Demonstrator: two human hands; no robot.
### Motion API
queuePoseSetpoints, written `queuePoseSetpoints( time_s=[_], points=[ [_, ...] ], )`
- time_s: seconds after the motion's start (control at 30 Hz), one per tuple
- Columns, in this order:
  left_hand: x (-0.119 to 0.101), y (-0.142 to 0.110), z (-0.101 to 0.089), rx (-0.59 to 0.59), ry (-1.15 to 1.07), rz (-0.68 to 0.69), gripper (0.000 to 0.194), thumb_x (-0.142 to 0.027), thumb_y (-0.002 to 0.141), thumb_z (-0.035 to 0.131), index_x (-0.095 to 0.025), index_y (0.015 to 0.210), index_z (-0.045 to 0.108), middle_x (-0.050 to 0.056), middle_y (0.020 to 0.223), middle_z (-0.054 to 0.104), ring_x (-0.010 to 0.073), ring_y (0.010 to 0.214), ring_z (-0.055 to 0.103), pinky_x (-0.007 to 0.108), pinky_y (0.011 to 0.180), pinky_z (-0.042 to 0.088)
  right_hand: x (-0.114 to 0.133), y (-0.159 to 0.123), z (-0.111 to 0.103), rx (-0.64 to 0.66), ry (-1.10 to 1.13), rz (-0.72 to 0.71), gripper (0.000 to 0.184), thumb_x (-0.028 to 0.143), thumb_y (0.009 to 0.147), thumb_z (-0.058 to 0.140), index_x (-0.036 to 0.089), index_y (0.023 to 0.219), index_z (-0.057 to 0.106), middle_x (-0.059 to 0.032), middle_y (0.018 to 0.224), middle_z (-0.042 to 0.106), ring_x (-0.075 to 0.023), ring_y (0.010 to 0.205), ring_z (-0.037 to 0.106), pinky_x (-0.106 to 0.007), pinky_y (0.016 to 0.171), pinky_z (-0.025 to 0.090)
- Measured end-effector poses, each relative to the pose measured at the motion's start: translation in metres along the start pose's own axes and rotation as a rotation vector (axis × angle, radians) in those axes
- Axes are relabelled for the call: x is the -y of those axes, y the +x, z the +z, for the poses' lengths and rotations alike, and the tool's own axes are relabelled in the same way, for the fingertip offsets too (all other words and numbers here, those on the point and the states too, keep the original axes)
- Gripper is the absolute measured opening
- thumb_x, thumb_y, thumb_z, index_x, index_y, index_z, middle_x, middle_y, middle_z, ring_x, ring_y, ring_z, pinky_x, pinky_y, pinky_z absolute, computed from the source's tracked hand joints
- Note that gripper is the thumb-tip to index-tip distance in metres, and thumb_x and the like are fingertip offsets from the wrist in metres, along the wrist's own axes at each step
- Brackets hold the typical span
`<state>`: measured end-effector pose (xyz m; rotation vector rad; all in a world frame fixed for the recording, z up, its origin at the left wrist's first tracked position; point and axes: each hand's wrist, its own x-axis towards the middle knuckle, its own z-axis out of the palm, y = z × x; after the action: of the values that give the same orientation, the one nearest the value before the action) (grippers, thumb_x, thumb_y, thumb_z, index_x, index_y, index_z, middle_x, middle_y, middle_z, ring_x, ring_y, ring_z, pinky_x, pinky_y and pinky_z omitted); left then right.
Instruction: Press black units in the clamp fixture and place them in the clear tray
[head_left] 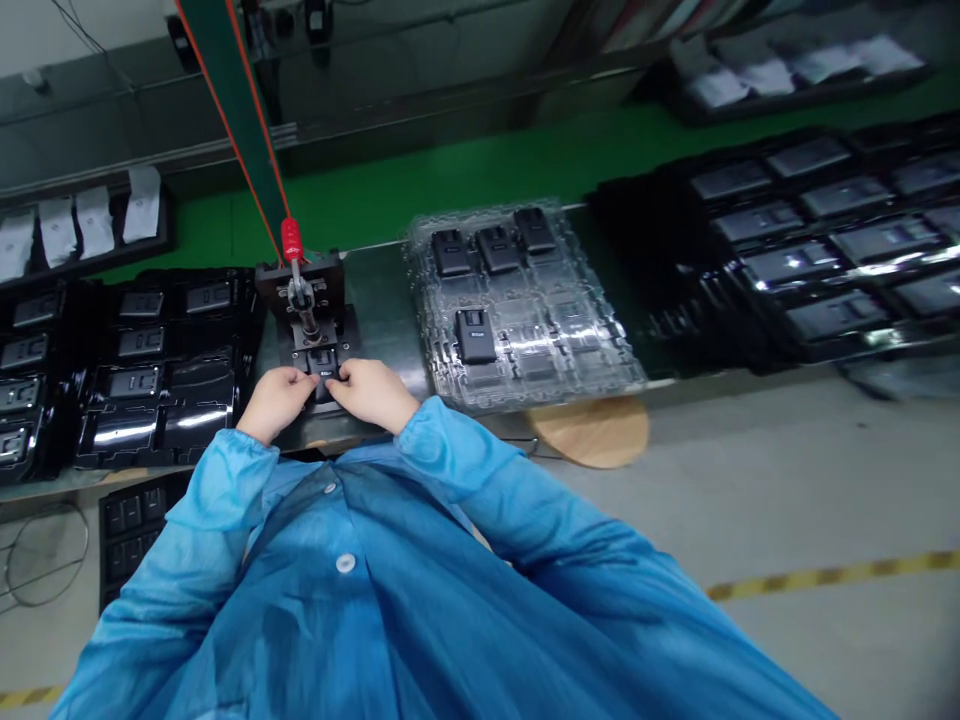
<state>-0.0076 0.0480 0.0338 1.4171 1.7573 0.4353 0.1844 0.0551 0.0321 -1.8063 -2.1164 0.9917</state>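
L hand point(274, 402): narrow, is being closed on left side of the black plastic part point(324, 388), w/ fingers resting on its edge.
R hand point(373, 394): narrow also, is being held on right side of same part; both hands are nearly touching.
Part: is being held between the hands, in the metal fixture point(300, 345).
Handling (judgement): even pressure from both sides is advised, w/ part being kept flat and square in fixture.
Clamp: toggle clamp w/ red handle point(292, 240) is being kept raised, just ahead of hands.
Writing: small white print is being shown on part, maybe "Eltor", too small to be sure. No other writing is readable.
R of hands: clear blister tray point(517, 365) is being used for black parts, four visible.
L of hands: black tray point(172, 425) is being filled w/ similar parts.
Far R: black trays point(780, 250) are being stacked on green belt point(420, 180).
Sleeves: blue smock point(457, 470) is being worn.
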Motion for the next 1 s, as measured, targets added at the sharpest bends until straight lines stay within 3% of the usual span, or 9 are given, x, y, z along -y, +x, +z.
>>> queuePoseSetpoints(
  time_s=[0.27,0.4,0.6,0.8,1.0],
  points=[
    [-0.004,-0.013,-0.002,0.012,-0.059,0.094,0.042,-0.058,0.086,0.064,-0.021,0.066,0.06,-0.004,0.058,0.048,0.0142,0.057,0.042,0.028,0.055,0.028,0.003,-0.012,0.002,-0.115,0.14,-0.033,0.025,0.044,0.1,0.066,0.02,0.103,0.069,-0.0044,0.092,0.074,-0.0186,0.082,0.066,-0.028,0.069,0.042],
    [-0.006,-0.018,0.003,0.055,-0.127,0.117,0.043,-0.059,0.087,0.062,-0.02,0.07,0.063,-0.004,0.061,0.049,0.0143,0.06,0.043,0.028,0.058,0.03,0.001,-0.033,-0.008,-0.163,0.045,-0.11,0.035,0.051,0.094,0.073,0.019,0.106,0.068,-0.0082,0.106,0.07,-0.0214,0.092,0.066,-0.03,0.076,0.047],
    [-0.017,-0.022,0.021,0.099,-0.134,0.128,0.044,-0.06,0.086,0.064,-0.021,0.067,0.059,-0.004,0.059,0.048,0.0136,0.058,0.041,0.027,0.056,0.027,-0.007,-0.056,-0.015,-0.217,-0.065,-0.087,0.05,0.06,0.088,0.076,0.017,0.111,0.067,-0.0104,0.11,0.068,-0.0276,0.098,0.07,-0.036,0.083,0.055],
    [-0.039,-0.019,0.044,0.18,-0.127,0.154,0.046,-0.064,0.083,0.065,-0.021,0.068,0.061,-0.002,0.061,0.053,0.0147,0.058,0.044,0.027,0.055,0.03,-0.028,-0.068,-0.029,-0.296,-0.077,-0.001,0.044,0.056,0.084,0.074,0.018,0.106,0.069,-0.0091,0.105,0.068,-0.026,0.092,0.07,-0.036,0.081,0.056],
    [-0.072,-0.022,0.061,0.285,-0.174,0.241,0.044,-0.064,0.084,0.068,-0.021,0.075,0.069,0.0,0.067,0.062,0.017,0.061,0.052,0.028,0.057,0.036,-0.059,-0.088,-0.047,-0.381,0.072,0.061,0.031,0.045,0.081,0.078,0.02,0.096,0.069,-0.0031,0.092,0.067,-0.0201,0.086,0.064,-0.03,0.077,0.049]
  ],
)
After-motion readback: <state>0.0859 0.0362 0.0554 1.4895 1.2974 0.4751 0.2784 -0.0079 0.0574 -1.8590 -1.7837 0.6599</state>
